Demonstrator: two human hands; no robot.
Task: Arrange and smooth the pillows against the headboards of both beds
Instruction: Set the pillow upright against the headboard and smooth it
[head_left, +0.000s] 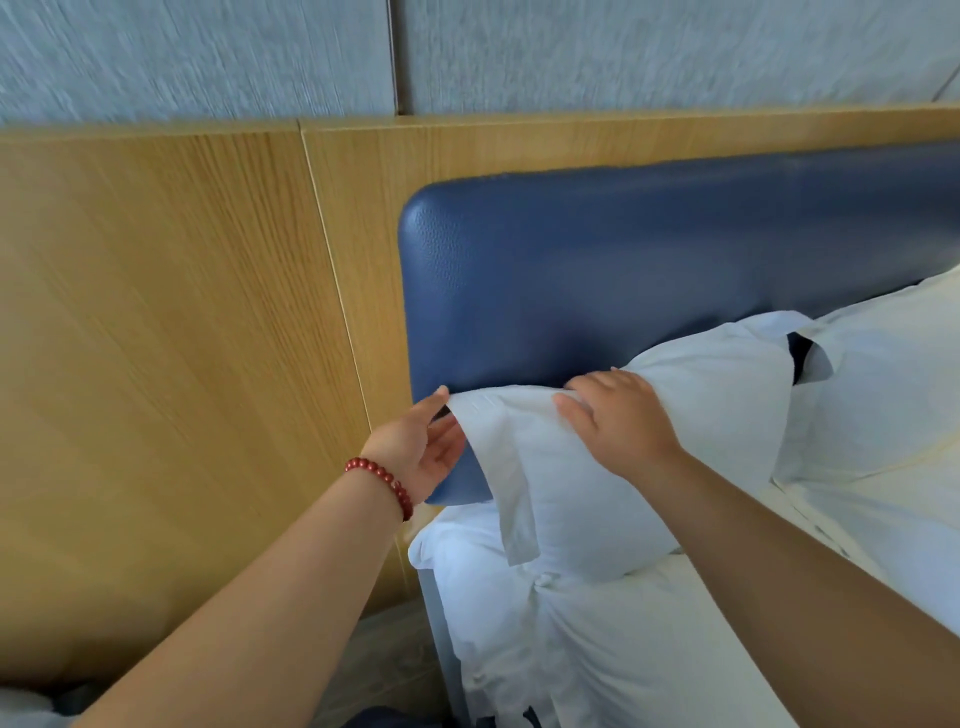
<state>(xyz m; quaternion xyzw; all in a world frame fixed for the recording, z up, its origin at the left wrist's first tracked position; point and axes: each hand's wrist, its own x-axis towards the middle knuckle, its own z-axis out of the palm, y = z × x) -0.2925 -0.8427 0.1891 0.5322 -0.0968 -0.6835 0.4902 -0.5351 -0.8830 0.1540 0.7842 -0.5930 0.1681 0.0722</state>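
Blue headboard (623, 260) backs the pillow (597, 509), its loose flap (511, 488) pinched by the left hand (423, 449), top edge gripped by the right hand (618, 421); uneven tugging could bunch it

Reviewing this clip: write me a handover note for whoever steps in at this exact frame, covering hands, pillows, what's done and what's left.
Left hand: pinches the left corner of the near pillow, thumb on top.
Right hand: grips the same pillow's top edge.
Things: the near pillow leans against the blue headboard, and its case flap hangs loose down the front. The second pillow lies to its right, also at the headboard.
Done: both pillows are at this headboard.
Left: smooth or tuck the flap and flatten the wrinkles. The other bed is out of view.
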